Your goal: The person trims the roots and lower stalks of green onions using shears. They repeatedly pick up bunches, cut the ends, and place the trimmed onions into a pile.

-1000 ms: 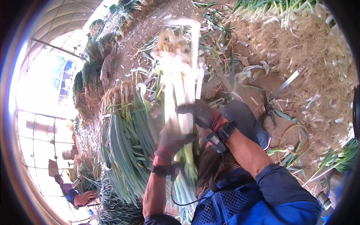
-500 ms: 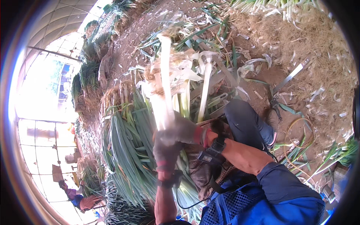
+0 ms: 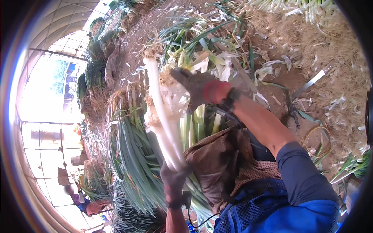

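My left hand point(image 3: 175, 176), in a dark glove, is closed around the white stems of a few large green onions point(image 3: 160, 91). They slant up and away, shaggy roots at the far end. My right hand point(image 3: 199, 84), also gloved, is beside the root ends, its fingers curled. Pale, loose onion skin point(image 3: 176, 97) hangs blurred just below it; whether the fingers grip this skin is hidden. More onion stalks point(image 3: 198, 124) stand behind, against a brown cloth point(image 3: 211, 159) over my lap.
Green onion leaves point(image 3: 134, 159) spread in a heap at left. Peeled scraps point(image 3: 223, 66) lie beyond my right hand. A long blade point(image 3: 312, 81) rests on the soil at right, near a thick mat of roots point(image 3: 326, 50). Another person point(image 3: 83, 202) is at far left.
My right hand has left the stems beside my left hand and moved up and away to the root ends. My left hand has come slightly nearer, still gripping the onions, which now lean left.
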`<act>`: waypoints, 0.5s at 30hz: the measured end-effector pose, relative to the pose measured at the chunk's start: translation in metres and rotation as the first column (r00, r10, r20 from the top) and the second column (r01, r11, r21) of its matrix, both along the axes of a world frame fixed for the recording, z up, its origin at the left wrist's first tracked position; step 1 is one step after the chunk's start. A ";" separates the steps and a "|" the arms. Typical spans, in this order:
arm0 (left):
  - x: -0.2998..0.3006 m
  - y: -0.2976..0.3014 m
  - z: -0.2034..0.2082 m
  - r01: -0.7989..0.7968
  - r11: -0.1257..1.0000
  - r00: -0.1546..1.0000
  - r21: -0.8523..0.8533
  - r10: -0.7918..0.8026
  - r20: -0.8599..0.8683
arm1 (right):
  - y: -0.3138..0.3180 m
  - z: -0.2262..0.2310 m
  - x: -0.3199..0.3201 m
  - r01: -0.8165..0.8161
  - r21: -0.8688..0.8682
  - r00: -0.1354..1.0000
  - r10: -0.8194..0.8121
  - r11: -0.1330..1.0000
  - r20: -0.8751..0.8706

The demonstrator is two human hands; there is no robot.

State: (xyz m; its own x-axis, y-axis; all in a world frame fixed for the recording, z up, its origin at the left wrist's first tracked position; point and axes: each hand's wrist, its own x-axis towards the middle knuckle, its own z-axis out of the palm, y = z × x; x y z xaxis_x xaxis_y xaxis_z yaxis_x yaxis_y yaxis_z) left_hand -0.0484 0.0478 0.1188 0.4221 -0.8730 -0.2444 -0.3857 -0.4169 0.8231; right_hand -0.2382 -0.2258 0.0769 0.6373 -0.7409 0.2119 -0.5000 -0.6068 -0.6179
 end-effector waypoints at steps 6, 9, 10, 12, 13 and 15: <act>0.002 0.004 -0.001 0.024 0.998 0.998 0.057 -0.027 0.051 | -0.001 -0.051 0.073 0.049 -0.054 0.964 -0.033 0.997 0.265; 0.005 0.004 -0.002 0.004 0.997 0.998 0.071 -0.008 0.057 | -0.027 -0.051 0.064 0.144 0.003 0.942 -0.138 0.990 0.307; 0.006 0.004 -0.005 -0.008 0.995 0.998 0.095 0.002 0.063 | -0.057 -0.046 0.039 0.149 -0.059 0.977 -0.138 0.987 0.164; 0.013 0.009 -0.003 -0.043 0.968 0.998 0.247 0.028 0.064 | -0.125 -0.025 -0.037 0.311 -0.059 0.950 -0.312 0.949 -0.009; 0.018 0.009 -0.004 -0.053 0.980 0.998 0.191 0.049 0.024 | -0.151 -0.013 -0.082 0.421 -0.066 0.906 -0.423 0.904 -0.019; 0.029 0.013 -0.007 -0.098 0.976 0.995 0.195 0.094 0.027 | -0.183 0.013 -0.171 0.584 -0.031 0.811 -0.584 0.811 -0.020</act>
State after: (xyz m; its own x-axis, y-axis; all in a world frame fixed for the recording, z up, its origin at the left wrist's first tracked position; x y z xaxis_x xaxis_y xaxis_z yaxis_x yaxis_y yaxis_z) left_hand -0.0191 0.0604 0.1121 0.5075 -0.7642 -0.3980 -0.3498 -0.6049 0.7154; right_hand -0.4095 -0.4085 0.0901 0.0921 -0.9705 0.2226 -0.7809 -0.2091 -0.5886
